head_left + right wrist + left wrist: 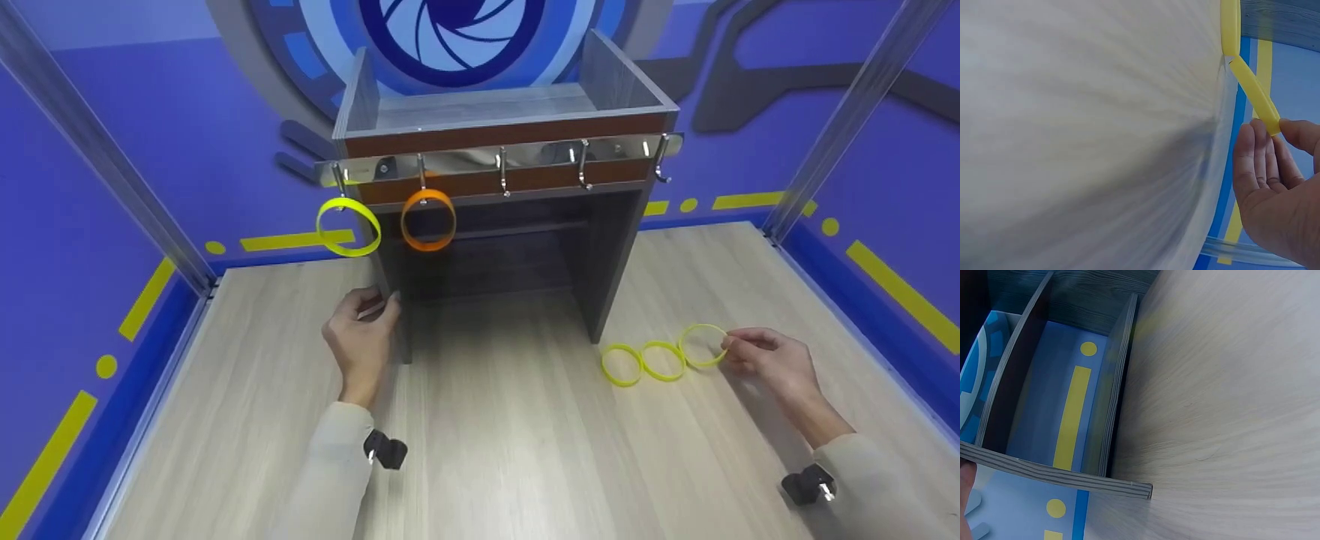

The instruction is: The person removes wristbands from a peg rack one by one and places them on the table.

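Note:
My right hand (776,367) pinches the edge of a yellow ring (703,325) between thumb and fingers, and the ring is tilted. Two more yellow rings, a middle one (663,378) and a left one (622,384), lie beside it on the table. In the right wrist view the pinched ring (1256,97) appears edge-on. At the left side panel (406,345) of a grey wooden shelf, my left hand (360,337) grips the front edge. Only a bit of a finger (965,489) shows against that panel in the left wrist view.
A metal hook rail (465,163) with several hooks runs across the shelf front. From its left hooks hang a yellow ring (349,202) and an orange ring (429,246). Blue printed walls (120,150) and metal posts surround the wooden table (487,450).

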